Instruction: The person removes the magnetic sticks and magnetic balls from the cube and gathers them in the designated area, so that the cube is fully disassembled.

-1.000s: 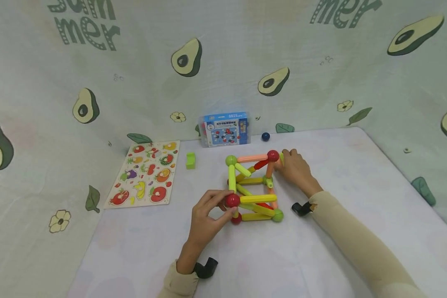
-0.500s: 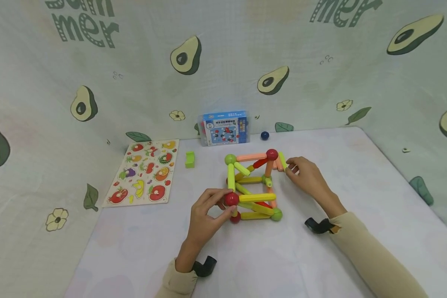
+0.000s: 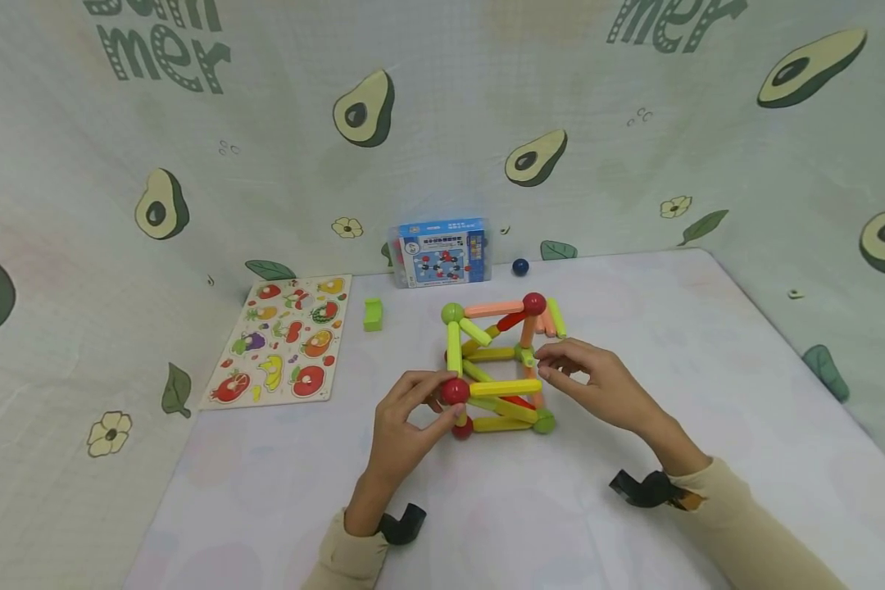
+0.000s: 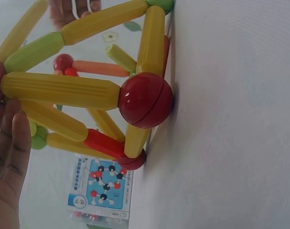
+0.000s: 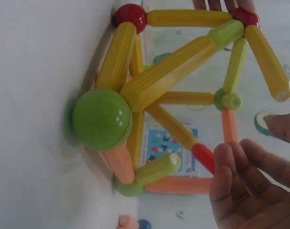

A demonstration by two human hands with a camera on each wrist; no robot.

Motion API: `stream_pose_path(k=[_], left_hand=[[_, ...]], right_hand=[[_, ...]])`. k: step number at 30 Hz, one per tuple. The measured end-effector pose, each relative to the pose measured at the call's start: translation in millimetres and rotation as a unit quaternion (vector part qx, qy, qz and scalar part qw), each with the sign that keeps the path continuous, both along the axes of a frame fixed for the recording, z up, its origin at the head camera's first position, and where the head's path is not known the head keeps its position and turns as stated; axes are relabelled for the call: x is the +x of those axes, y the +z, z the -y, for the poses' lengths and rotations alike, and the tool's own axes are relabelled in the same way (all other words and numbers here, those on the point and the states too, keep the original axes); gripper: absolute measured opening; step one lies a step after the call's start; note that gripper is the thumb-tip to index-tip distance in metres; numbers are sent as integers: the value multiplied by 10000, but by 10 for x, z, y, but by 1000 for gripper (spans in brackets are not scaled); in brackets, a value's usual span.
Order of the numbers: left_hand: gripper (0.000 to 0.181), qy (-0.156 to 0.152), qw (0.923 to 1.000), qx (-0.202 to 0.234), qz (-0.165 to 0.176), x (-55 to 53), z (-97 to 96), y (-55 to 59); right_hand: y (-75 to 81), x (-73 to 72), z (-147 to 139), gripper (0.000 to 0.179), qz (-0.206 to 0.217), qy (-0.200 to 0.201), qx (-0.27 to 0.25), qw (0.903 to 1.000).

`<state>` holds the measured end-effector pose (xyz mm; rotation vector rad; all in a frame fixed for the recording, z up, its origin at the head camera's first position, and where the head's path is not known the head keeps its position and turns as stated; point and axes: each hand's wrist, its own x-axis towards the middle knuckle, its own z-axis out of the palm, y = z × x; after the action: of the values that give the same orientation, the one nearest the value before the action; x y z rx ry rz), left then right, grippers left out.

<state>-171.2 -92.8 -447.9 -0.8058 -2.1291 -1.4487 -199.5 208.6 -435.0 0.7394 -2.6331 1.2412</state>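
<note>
A box-shaped frame of magnetic rods and balls stands on the table in front of me. My left hand (image 3: 406, 418) pinches the red ball (image 3: 455, 391) at its upper front left corner. From that ball a yellow rod (image 3: 505, 388) runs right, its far end free in the right wrist view. My right hand (image 3: 597, 381) hovers at the frame's right side, fingers loosely bent and nothing seen between them. In the right wrist view, a green ball (image 5: 102, 119) forms the lower near corner, and a short light green rod (image 5: 159, 169) sticks out from another green ball (image 5: 129, 187).
Behind the frame's right back corner lie a loose light green rod (image 3: 556, 317) and salmon rods (image 3: 548, 324). A dark blue ball (image 3: 520, 267) and a boxed set (image 3: 442, 254) are farther back. Left are a light green block (image 3: 372, 315) and a fruit puzzle board (image 3: 280, 340).
My right hand has come away from the loose rods behind the frame, moving toward me and alongside the frame's right side. The left hand keeps its pinch on the red ball.
</note>
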Motion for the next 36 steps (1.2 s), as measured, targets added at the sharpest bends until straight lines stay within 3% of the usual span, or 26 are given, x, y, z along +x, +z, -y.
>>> stream_pose_path(k=[4, 14, 20, 31, 36], left_hand=[[43, -15, 10000, 9, -61, 27, -7, 73], [43, 40, 10000, -25, 21, 23, -13, 55], [43, 46, 10000, -23, 42, 30, -5, 76], [43, 60, 9999, -60, 55, 45, 2, 73], [43, 9, 10000, -26, 79, 43, -2, 64]], right_hand=[[11, 51, 55, 23, 73, 227, -237, 9994], [60, 156, 116, 34, 443, 441, -715, 9955], [90, 198, 195, 31, 239, 573, -696, 9956], [71, 172, 155, 26, 228, 977, -733, 9922], [119, 158, 35, 30, 52, 704, -1011, 9924]])
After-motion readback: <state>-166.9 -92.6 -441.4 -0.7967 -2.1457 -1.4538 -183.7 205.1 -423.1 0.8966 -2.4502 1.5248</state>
